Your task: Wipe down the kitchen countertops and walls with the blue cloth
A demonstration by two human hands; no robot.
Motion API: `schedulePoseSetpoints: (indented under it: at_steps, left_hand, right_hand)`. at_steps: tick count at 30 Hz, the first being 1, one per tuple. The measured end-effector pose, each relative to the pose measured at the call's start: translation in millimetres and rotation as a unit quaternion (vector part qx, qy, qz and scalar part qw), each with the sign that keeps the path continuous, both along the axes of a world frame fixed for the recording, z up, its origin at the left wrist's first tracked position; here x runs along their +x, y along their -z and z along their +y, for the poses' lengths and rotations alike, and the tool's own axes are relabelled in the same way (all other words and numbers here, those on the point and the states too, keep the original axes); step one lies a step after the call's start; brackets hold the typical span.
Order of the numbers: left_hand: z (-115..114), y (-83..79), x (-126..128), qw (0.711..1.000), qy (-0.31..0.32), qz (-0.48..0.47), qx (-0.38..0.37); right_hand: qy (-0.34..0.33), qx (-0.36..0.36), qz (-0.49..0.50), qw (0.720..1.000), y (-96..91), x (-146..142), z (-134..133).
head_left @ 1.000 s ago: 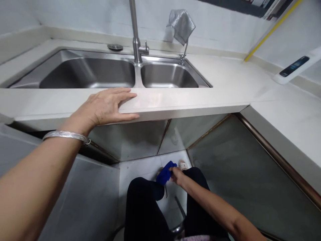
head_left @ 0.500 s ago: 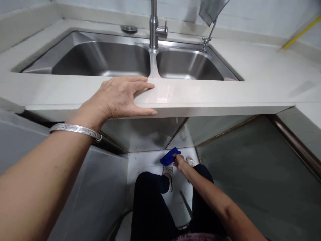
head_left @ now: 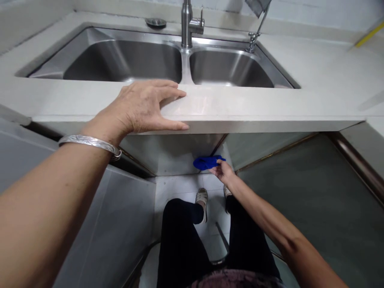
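My left hand [head_left: 147,106] rests on the front edge of the white countertop [head_left: 255,105], fingers spread on top and thumb along the edge. A silver bangle [head_left: 90,143] circles that wrist. Lower down, under the counter, my right hand [head_left: 222,171] grips a blue cloth [head_left: 207,162]. The cloth is in front of the glossy cabinet doors [head_left: 168,154], near the seam between them; whether it presses on the surface I cannot tell. Part of the right fingers is hidden behind the cloth.
A double steel sink [head_left: 186,66] with a faucet [head_left: 186,28] is set in the counter. A drain strainer [head_left: 155,23] lies behind it, with a small tap [head_left: 252,42] at right. Cabinet panels stand on both sides. My feet are on the white tiled floor [head_left: 177,185].
My right hand has raised the blue cloth from near the floor to higher in front of the cabinet doors. My left hand stays on the counter edge. The view has tilted slightly down.
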State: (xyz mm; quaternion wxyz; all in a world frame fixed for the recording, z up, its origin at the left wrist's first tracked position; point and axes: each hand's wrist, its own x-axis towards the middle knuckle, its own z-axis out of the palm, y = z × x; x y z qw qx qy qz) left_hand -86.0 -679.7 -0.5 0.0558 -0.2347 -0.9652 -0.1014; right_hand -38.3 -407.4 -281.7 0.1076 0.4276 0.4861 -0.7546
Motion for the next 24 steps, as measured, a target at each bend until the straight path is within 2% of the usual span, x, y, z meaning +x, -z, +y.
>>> schedulePoseSetpoints:
  at_steps: [6, 9, 12, 14, 16, 17, 18, 19, 20, 21, 22, 23, 24]
  left_hand:
    - [-0.6, 5.8, -2.0, 0.999, 0.000, -0.019, 0.041]
    - [-0.8, 1.6, -0.3, 0.997, 0.017, -0.008, 0.070]
    - [3.8, -2.2, 20.3, 0.990, 0.005, 0.024, 0.139]
    - [12.3, 10.4, 49.4, 0.984, -0.006, 0.062, 0.165]
    - [24.8, 43.1, 87.1, 0.969, -0.034, 0.102, 0.220]
    - [31.8, 66.5, 107.2, 0.936, -0.065, 0.103, 0.331]
    - [39.1, 92.8, 126.9, 0.885, -0.105, 0.069, 0.449]
    - [46.4, 120.5, 145.7, 0.800, -0.150, -0.005, 0.581]
    - [53.9, 147.7, 163.1, 0.680, -0.159, -0.138, 0.703]
    - [61.4, 172.9, 179.0, 0.542, -0.147, -0.255, 0.787]
    - [69.0, 194.9, 193.3, 0.433, -0.119, -0.330, 0.831]
    - [76.5, 213.1, 205.9, 0.368, -0.097, -0.338, 0.861]
    - [83.4, 227.4, 217.1, 0.329, -0.095, -0.314, 0.886]
  right_hand:
    - [-0.033, -0.063, 0.082, 0.994, -71.2, 22.4, 5.4]
    - [-0.086, -0.071, 0.145, 0.983, -100.7, 46.3, 4.9]
    - [-0.154, -0.061, 0.197, 0.966, -123.8, 68.6, 5.1]
    - [-0.200, -0.056, 0.233, 0.950, -137.7, 79.9, 6.5]
    - [-0.251, -0.046, 0.274, 0.927, -151.1, 89.2, 8.2]
    - [-0.285, -0.037, 0.295, 0.911, -157.3, 93.5, 8.5]
    - [-0.327, -0.025, 0.314, 0.891, -163.0, 97.5, 8.2]
    - [-0.374, -0.008, 0.329, 0.867, -167.7, 101.3, 6.9]
    - [-0.423, 0.018, 0.340, 0.840, -171.4, 104.8, 4.5]
    - [-0.469, 0.053, 0.350, 0.809, -173.7, 107.9, 0.9]
    - [-0.510, 0.100, 0.357, 0.776, -174.8, 110.5, -3.7]
    - [-0.543, 0.153, 0.361, 0.742, -174.8, 112.7, -9.1]
    - [-0.569, 0.206, 0.363, 0.709, -173.9, 114.5, -14.9]
